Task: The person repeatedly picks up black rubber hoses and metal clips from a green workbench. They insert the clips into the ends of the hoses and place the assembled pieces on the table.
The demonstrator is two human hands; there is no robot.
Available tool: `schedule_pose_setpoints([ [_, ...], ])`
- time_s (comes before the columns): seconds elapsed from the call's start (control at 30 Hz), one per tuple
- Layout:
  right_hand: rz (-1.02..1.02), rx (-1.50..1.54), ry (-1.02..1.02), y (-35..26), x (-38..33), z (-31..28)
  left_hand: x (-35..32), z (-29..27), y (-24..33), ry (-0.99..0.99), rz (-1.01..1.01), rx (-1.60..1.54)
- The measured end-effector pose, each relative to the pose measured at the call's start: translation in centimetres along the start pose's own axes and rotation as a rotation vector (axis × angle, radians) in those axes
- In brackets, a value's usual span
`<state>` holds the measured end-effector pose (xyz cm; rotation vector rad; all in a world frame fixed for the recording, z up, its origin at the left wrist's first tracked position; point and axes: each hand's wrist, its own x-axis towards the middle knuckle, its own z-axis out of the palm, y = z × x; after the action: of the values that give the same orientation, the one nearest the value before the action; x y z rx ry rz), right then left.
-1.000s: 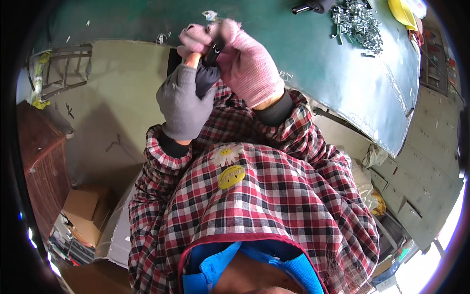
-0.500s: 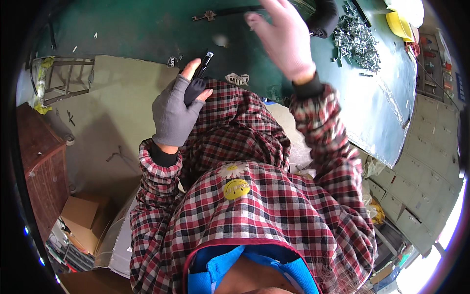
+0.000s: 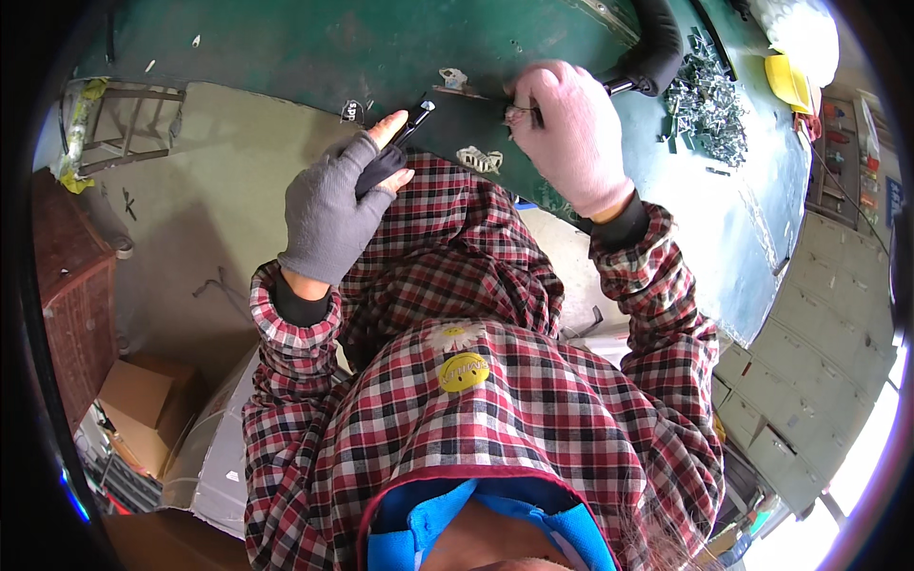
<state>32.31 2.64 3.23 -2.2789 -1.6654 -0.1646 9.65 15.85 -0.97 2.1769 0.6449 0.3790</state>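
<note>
My left hand (image 3: 341,205), in a grey fingerless glove, grips a small black part (image 3: 407,128) with a shiny metal tip, held just off the near edge of the green workbench (image 3: 314,48). My right hand (image 3: 569,133), in a pink glove, is closed on a small metal piece (image 3: 519,114) at the bench edge, a hand's width right of the left hand. A black handle (image 3: 657,48) lies just beyond the right hand. A small metal clip (image 3: 479,158) rests on the bench edge between the hands.
A heap of several shiny metal parts (image 3: 709,100) lies on the bench at the right, with a yellow thing (image 3: 788,81) beyond it. A metal rack (image 3: 114,128) and cardboard box (image 3: 143,409) stand on the floor at the left. Grey cabinets (image 3: 819,352) are right.
My right hand went out over the bench and has come back to its near edge, now closed on a small metal piece. My left hand stays put with the black part.
</note>
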Motion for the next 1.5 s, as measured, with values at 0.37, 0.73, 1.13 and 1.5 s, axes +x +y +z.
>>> schedule_pose_setpoints([
  [0.37,-0.026,0.565,-0.438,3.4,2.2,-3.0,-0.2,-1.3,0.7,-0.059,-0.005,-0.108],
  [0.73,-0.031,0.628,-0.667,3.5,5.3,-3.5,0.0,-1.9,0.5,-0.101,0.018,-0.090],
  [1.13,-0.070,0.450,-0.764,2.5,4.8,-5.1,-1.8,-2.5,2.2,-0.136,0.027,-0.123],
  [1.5,-0.210,0.376,-0.787,3.5,4.8,-3.4,-1.6,-2.0,1.5,-0.112,0.107,-0.029],
])
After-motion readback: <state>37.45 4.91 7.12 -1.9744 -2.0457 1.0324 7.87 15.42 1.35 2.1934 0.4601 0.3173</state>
